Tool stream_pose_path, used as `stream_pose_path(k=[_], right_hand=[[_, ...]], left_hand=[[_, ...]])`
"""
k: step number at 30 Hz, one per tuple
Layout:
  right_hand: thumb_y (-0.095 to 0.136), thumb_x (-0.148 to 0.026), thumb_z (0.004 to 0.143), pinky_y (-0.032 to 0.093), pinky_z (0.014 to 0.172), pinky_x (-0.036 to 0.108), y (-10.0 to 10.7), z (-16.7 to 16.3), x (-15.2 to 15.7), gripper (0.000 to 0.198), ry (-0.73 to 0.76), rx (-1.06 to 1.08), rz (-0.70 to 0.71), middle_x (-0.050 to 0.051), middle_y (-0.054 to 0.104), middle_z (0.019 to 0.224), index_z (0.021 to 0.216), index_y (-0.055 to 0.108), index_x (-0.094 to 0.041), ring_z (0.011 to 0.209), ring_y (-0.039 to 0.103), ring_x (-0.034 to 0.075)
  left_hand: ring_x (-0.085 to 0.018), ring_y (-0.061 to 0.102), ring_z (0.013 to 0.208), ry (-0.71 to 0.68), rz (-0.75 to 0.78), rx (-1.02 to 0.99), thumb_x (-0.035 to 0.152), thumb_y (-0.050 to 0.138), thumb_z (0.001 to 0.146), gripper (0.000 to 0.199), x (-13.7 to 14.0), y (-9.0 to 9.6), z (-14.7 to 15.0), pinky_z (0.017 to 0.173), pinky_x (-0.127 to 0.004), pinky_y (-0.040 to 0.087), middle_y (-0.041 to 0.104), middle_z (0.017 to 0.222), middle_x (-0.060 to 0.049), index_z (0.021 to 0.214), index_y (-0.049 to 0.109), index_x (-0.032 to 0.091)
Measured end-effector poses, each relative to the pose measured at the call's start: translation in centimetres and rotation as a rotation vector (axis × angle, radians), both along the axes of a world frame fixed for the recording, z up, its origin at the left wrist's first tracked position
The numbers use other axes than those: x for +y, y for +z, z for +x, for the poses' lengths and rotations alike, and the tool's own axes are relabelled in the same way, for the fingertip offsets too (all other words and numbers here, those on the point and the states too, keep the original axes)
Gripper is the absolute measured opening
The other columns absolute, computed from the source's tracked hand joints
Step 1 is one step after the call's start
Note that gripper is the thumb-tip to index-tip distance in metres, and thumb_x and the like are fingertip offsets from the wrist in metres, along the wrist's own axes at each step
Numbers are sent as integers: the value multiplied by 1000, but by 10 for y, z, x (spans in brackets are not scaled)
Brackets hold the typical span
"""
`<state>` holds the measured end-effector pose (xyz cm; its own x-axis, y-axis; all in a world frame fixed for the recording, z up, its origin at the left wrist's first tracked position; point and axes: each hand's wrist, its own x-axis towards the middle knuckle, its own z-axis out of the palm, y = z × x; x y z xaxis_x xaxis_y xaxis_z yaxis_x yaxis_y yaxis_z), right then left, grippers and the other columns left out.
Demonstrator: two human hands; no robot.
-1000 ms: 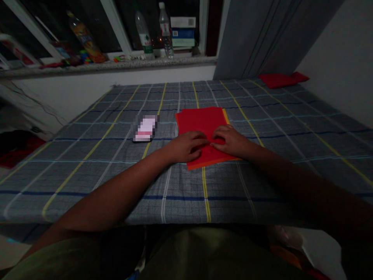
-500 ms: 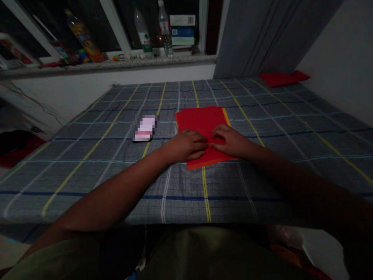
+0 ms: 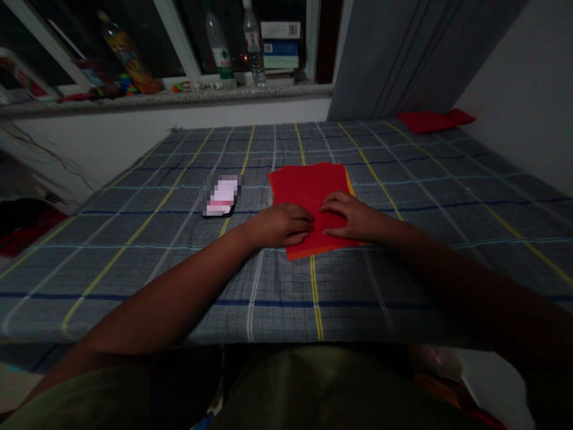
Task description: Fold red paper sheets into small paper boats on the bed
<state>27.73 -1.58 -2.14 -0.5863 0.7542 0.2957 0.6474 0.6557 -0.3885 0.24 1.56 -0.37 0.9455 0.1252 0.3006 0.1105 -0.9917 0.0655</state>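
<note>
Sheets of red paper (image 3: 308,185) lie in a stack on the checked cloth, with orange edges showing along the lower and right sides. My left hand (image 3: 286,225) rests on the lower left of the stack, its fingers loosely bent and touching the paper. On the right side, my right hand (image 3: 351,216) lies with thumb and fingers apart, its fingertips at the paper's surface. A narrow gap separates the two hands. Any small red piece between them cannot be made out against the same-coloured sheet.
A phone (image 3: 222,196) with a lit, blurred-out screen lies left of the paper. The grey checked cloth (image 3: 179,275) covers the surface. A flat red item (image 3: 430,122) is at the far right corner. Bottles (image 3: 219,54) and boxes (image 3: 280,48) stand on the windowsill.
My hands have drawn slightly apart. The right thumb and fingers, earlier pinched close together near the left fingertips, are now spread. The phone has not moved.
</note>
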Motion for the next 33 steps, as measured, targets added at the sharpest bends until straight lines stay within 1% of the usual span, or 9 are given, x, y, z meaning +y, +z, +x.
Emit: stream_pose_path(k=[3, 6, 8, 10, 13, 17, 20, 29, 33], right_hand=[[81, -41, 82, 47, 111, 50, 0, -5, -4, 47, -42, -10, 33, 15, 61, 127, 122, 70, -21, 123, 59, 32], [83, -42, 80, 48, 107, 51, 8, -8, -10, 41, -73, -23, 148, 17, 61, 127, 112, 72, -19, 120, 58, 34], [77, -39, 87, 49, 102, 49, 15, -7, -14, 25, -9, -60, 204, 16, 65, 118, 99, 76, -18, 113, 60, 33], [66, -33, 95, 52, 93, 43, 21, -6, -17, 18, 120, -114, 181, 14, 69, 107, 96, 79, -19, 102, 64, 28], [61, -26, 98, 52, 86, 38, 22, -6, -18, 24, 237, -177, 119, 12, 73, 102, 109, 81, -20, 95, 66, 24], [62, -27, 97, 53, 85, 36, 19, -8, -20, 31, 207, -223, 96, 13, 73, 112, 123, 79, -21, 98, 67, 24], [60, -30, 99, 52, 82, 35, 20, -11, -24, 36, 178, -278, 101, 13, 71, 111, 130, 76, -21, 96, 66, 25], [59, -29, 98, 51, 83, 37, 20, -12, -24, 37, 188, -290, 94, 13, 70, 108, 131, 75, -21, 93, 63, 25], [59, -30, 98, 53, 86, 40, 21, -13, -25, 39, 197, -273, 75, 15, 70, 110, 131, 75, -19, 97, 64, 27]], left_hand=[[-26, 69, 118, 16, -91, -23, 29, 56, 102, 28, 2, -2, -2, 101, -41, 56, 74, 124, -17, 117, 76, 16], [-27, 67, 122, 41, -134, -18, 29, 59, 100, 29, 4, -4, -5, 104, -42, 55, 73, 127, -17, 121, 74, 15], [-27, 67, 123, 45, -134, -15, 30, 59, 101, 29, 7, -5, -6, 105, -42, 55, 73, 126, -17, 122, 73, 15], [-26, 67, 122, 43, -130, -22, 30, 58, 102, 29, 10, -6, -8, 104, -42, 55, 73, 124, -17, 120, 74, 15], [-25, 68, 121, 59, -132, -31, 31, 57, 102, 28, 13, -6, -10, 105, -41, 55, 74, 124, -15, 118, 75, 16], [-25, 69, 119, 87, -145, -39, 31, 58, 102, 27, 14, -5, -11, 104, -42, 56, 74, 123, -16, 117, 75, 16], [-25, 68, 119, 91, -156, -45, 30, 58, 102, 27, 12, -3, -11, 103, -42, 56, 73, 123, -17, 116, 75, 16], [-25, 67, 123, 127, -178, -54, 28, 62, 101, 23, 13, -8, -11, 106, -45, 55, 73, 127, -15, 117, 76, 18], [-26, 66, 123, 141, -178, -72, 28, 62, 101, 25, 12, -10, -9, 107, -46, 54, 72, 128, -16, 119, 75, 17]])
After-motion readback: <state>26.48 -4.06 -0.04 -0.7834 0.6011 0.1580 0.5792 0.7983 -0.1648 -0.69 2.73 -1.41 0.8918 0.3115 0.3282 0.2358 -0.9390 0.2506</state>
